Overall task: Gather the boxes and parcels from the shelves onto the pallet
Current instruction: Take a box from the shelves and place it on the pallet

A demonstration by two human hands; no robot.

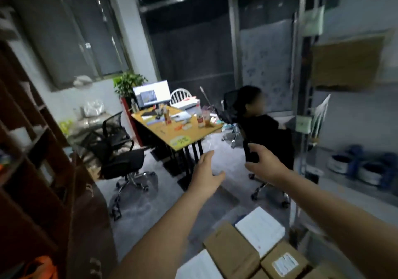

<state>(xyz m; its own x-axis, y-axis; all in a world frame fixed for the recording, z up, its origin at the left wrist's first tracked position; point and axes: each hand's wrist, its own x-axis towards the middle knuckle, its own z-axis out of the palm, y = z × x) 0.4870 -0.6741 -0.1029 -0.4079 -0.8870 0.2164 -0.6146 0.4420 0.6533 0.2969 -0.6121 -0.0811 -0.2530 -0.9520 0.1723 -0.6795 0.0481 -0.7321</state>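
Partway through, by my read. Several boxes (232,250) are already gathered low in the head view, packed edge to edge: brown cartons, one with a label (284,264), and a flat white parcel (260,229) on the far corner of the pile (the pallet itself is hidden under them, so I can't confirm it).

Left to fetch: at least one brown cardboard box (346,63) on an upper tier of the metal rack (301,128), at its front edge. Lower tiers are too blurred to count.

The left hand (207,172) is reached forward, fingers loose and straight, holding nothing. The right hand (263,162) is curled round a small dark object (249,152); I can't tell what it is. Neither hand touches a box. The desk (172,126) is well apart and not part of the job.
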